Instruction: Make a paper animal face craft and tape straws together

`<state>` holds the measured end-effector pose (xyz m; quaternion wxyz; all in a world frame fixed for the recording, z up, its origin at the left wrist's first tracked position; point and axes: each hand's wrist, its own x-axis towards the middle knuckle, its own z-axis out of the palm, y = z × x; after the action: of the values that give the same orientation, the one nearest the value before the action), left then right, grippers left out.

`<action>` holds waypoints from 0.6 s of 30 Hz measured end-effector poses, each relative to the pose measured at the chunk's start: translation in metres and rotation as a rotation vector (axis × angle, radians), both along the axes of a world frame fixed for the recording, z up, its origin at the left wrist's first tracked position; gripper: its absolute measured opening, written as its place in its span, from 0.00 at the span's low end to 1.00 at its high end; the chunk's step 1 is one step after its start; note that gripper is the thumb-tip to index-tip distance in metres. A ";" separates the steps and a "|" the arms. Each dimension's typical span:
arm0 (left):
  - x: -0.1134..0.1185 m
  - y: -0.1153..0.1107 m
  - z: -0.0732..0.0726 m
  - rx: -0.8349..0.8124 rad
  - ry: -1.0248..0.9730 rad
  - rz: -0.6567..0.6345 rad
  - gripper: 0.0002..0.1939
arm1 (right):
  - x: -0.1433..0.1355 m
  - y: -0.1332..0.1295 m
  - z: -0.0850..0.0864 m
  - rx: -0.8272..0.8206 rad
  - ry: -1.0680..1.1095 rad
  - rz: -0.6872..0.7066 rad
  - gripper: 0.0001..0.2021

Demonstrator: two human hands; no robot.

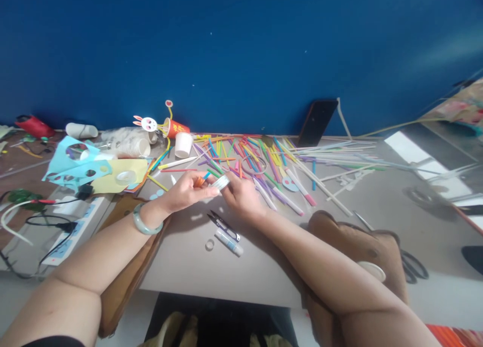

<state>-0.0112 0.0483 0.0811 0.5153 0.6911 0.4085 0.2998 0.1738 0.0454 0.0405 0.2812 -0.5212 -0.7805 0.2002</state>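
Observation:
My left hand (188, 191), with a bangle at the wrist, is closed around a small orange piece (198, 182) and a blue, straw-like stick (206, 176); its thumb reaches toward a whitish roll of tape (221, 183). That roll sits between both hands, gripped by the curled fingers of my right hand (244, 196). Whether the left thumb touches the roll is hard to see. Below the hands on the table lie thread snips (223, 225) with dark blades, a glue stick (229, 243) and a small round ring or cap (209, 245).
Coloured sticks and markers (271, 176) spread behind my hands. A white paper cup (183, 144) and an orange cup (176, 128) with a rabbit cutout stand back left. A phone (317, 121) leans on the wall. Brown cushions (358, 251) and a power strip (77, 231) flank the arms.

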 end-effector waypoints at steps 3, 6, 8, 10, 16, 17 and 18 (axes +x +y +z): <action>-0.004 0.002 0.001 0.020 0.005 0.000 0.12 | 0.008 0.005 0.005 -0.067 0.371 0.241 0.15; -0.004 0.004 0.000 0.004 0.018 -0.035 0.13 | 0.017 0.011 0.010 -0.237 0.626 0.472 0.16; -0.003 0.003 -0.002 0.005 0.038 -0.064 0.14 | 0.020 0.013 0.012 -0.374 0.701 0.515 0.13; 0.000 0.002 -0.006 0.026 0.061 -0.080 0.14 | 0.020 0.014 0.011 -0.464 0.714 0.484 0.11; 0.004 -0.002 -0.010 0.056 0.091 -0.108 0.13 | 0.017 0.017 0.009 -0.563 0.738 0.451 0.08; 0.004 -0.002 -0.009 0.064 0.095 -0.109 0.13 | 0.017 0.017 0.010 -0.575 0.759 0.451 0.07; 0.004 -0.002 -0.009 0.073 0.100 -0.109 0.13 | 0.017 0.017 0.010 -0.585 0.776 0.448 0.07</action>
<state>-0.0068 0.0460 0.0725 0.4841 0.7448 0.3845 0.2513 0.1910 0.0620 0.0503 0.3427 -0.2862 -0.6228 0.6425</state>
